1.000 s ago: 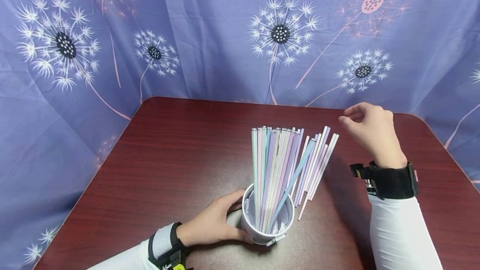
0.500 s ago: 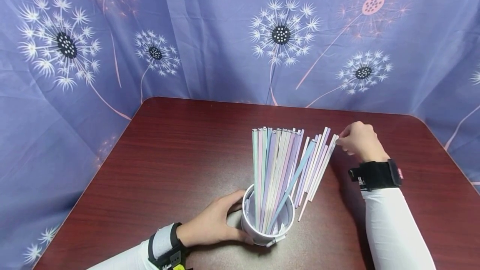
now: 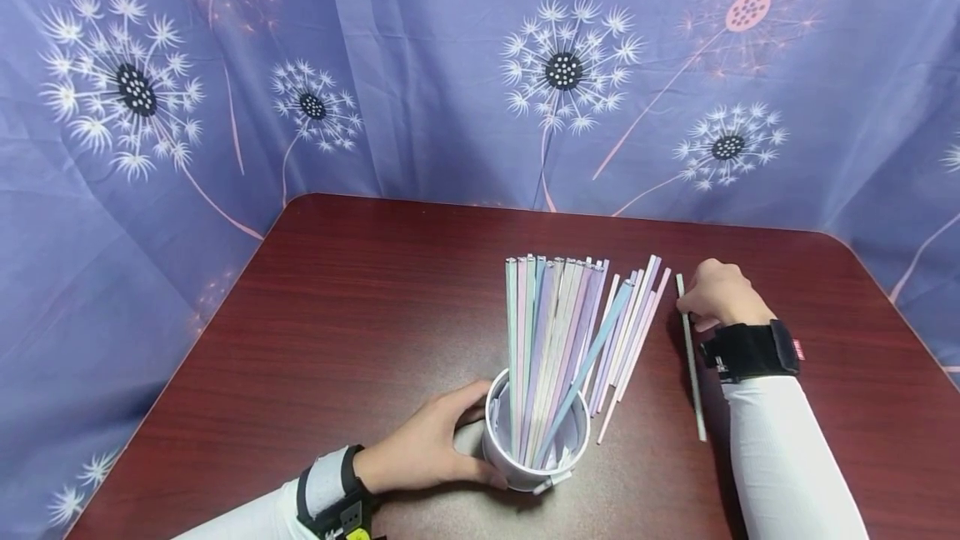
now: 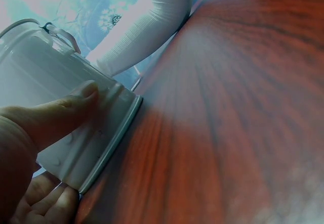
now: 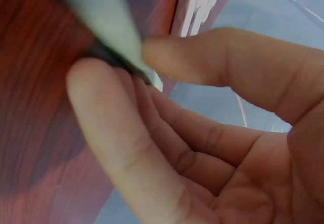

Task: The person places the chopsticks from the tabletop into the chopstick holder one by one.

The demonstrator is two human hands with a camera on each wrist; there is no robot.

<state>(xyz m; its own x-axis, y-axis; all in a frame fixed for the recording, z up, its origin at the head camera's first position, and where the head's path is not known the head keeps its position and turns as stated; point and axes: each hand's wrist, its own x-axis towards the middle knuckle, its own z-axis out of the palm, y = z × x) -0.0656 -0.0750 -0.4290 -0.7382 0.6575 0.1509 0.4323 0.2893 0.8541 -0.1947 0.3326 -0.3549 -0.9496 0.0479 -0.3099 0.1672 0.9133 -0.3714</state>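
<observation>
My left hand [image 3: 427,444] holds the side of a small white bucket [image 3: 491,448], thumb at the front and fingers around the far side. In the left wrist view the thumb lies on the bucket's wall [image 4: 76,153] and fingertips reach its base. A bundle of long pastel sticks [image 3: 551,340] stands in the bucket, with a blue stick [image 3: 592,365] slanting across. On the right, my right hand [image 3: 720,294] pinches a thin pale green stick [image 3: 693,382] near its far end. In the right wrist view this stick [image 5: 109,19] runs between thumb and fingers, blurred.
Several loose white, pink and lilac sticks [image 3: 637,332] lie on the dark red wooden table [image 3: 360,298], between the bucket and my right hand. A blue dandelion-print cloth [image 3: 435,90] hangs behind the table and along its left side.
My right hand came down to the loose sticks, took the rightmost one and moved it to the right, apart from the others. The left hand and bucket stayed put.
</observation>
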